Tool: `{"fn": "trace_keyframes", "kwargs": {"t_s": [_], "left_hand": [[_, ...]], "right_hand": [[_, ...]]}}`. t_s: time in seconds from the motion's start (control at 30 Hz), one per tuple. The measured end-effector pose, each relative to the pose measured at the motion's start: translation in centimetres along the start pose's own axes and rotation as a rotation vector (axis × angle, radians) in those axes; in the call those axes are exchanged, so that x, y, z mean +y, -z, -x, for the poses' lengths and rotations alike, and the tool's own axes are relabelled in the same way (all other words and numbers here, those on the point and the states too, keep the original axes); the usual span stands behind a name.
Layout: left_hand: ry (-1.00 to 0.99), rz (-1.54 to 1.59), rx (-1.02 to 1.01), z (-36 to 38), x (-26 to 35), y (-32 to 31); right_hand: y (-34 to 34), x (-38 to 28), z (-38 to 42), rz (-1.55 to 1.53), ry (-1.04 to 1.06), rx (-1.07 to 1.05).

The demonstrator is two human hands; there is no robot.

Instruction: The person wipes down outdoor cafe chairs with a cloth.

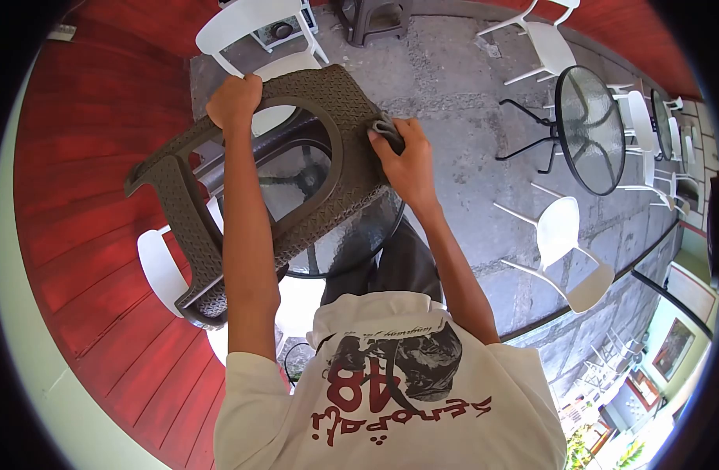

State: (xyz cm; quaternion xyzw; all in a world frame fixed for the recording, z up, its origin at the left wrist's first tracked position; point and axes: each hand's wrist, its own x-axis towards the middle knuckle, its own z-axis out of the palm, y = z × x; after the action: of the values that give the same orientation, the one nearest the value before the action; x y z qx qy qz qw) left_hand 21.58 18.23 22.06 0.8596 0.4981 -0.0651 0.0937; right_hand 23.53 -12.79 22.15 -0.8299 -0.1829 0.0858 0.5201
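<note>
A brown woven-pattern plastic stool is tilted on its side above a round glass table. My left hand grips the stool's upper edge with its fingers wrapped round it. At the stool's right end, my right hand is closed on a dark folded cloth, which touches the stool's woven surface. Through the stool's large opening, part of the glass table shows.
White chairs stand at the right, top and left. Another round glass table with black legs is at the right. A second brown stool is at the top. Red boards line the left side.
</note>
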Motion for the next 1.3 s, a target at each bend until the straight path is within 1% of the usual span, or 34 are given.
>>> {"fn": "trace_keyframes", "kwargs": {"t_s": [0.03, 0.1, 0.2, 0.23, 0.3, 0.33, 0.43, 0.5, 0.53, 0.6, 0.63, 0.7, 0.73, 0.8, 0.83, 0.9, 1.0, 1.1, 1.2, 1.3], "left_hand": [[-0.004, -0.006, -0.032, -0.3, -0.2, 0.2], [-0.13, 0.034, -0.101, -0.5, -0.9, 0.6], [-0.37, 0.167, -0.243, -0.4, -2.8, 2.0], [-0.458, 0.227, -0.3, 0.0, -3.5, 2.7], [-0.501, 0.121, -0.394, 1.4, -5.1, 4.9], [-0.522, 0.067, -0.441, 1.9, -5.6, 5.5], [-0.528, 0.043, -0.323, 2.6, -7.0, 5.2], [-0.47, -0.008, -0.325, 2.7, -6.6, 5.2], [-0.437, -0.031, -0.324, 2.7, -6.4, 5.2], [-0.46, -0.007, -0.278, 2.7, -6.6, 5.0], [-0.47, 0.002, -0.257, 2.6, -6.8, 4.9], [-0.446, -0.008, -0.28, 2.0, -6.7, 4.9], [-0.433, -0.012, -0.296, 2.0, -6.8, 4.8], [-0.439, -0.041, -0.263, 1.9, -6.9, 4.5], [-0.445, -0.058, -0.249, 2.0, -6.9, 4.5], [-0.436, -0.051, -0.259, 2.0, -6.7, 4.6], [-0.414, -0.033, -0.292, 2.0, -6.7, 4.7], [-0.401, -0.034, -0.305, 2.2, -6.5, 4.7], [-0.4, -0.04, -0.282, 2.4, -6.5, 4.9], [-0.408, -0.036, -0.264, 2.7, -6.7, 4.8]], "right_hand": [[0.7, -0.3, 0.0, -0.189, -0.124, -0.107], [2.0, -1.2, 1.0, -0.567, -0.38, -0.323], [1.9, -1.7, 2.9, -0.537, -0.245, -0.364], [1.7, -1.2, 3.4, -0.359, -0.143, -0.282], [1.0, 0.1, 4.1, 0.001, 0.06, -0.122], [1.1, 0.2, 4.1, 0.014, 0.079, -0.074], [0.6, 0.5, 3.4, 0.021, 0.123, 0.035], [-0.3, 0.9, 2.2, 0.001, 0.132, 0.086], [-0.6, 1.0, 2.0, 0.005, 0.156, 0.094], [-1.3, 1.1, 2.1, 0.005, 0.204, 0.106], [-1.5, 0.9, 3.0, 0.031, 0.188, 0.088], [-1.6, 0.0, 5.7, 0.087, 0.165, 0.065], [-1.4, -0.4, 7.2, 0.081, 0.142, 0.024], [-1.3, -1.2, 9.6, 0.06, 0.103, -0.056], [-0.9, -1.8, 10.1, 0.117, 0.111, -0.1], [0.3, -3.1, 10.5, 0.233, 0.125, -0.183], [1.3, -2.3, 10.3, 0.297, 0.118, -0.337], [2.0, -2.0, 10.0, 0.328, 0.155, -0.45], [2.0, -2.4, 10.1, 0.45, 0.193, -0.501], [1.9, -1.6, 10.4, 0.46, 0.21, -0.506]]}}
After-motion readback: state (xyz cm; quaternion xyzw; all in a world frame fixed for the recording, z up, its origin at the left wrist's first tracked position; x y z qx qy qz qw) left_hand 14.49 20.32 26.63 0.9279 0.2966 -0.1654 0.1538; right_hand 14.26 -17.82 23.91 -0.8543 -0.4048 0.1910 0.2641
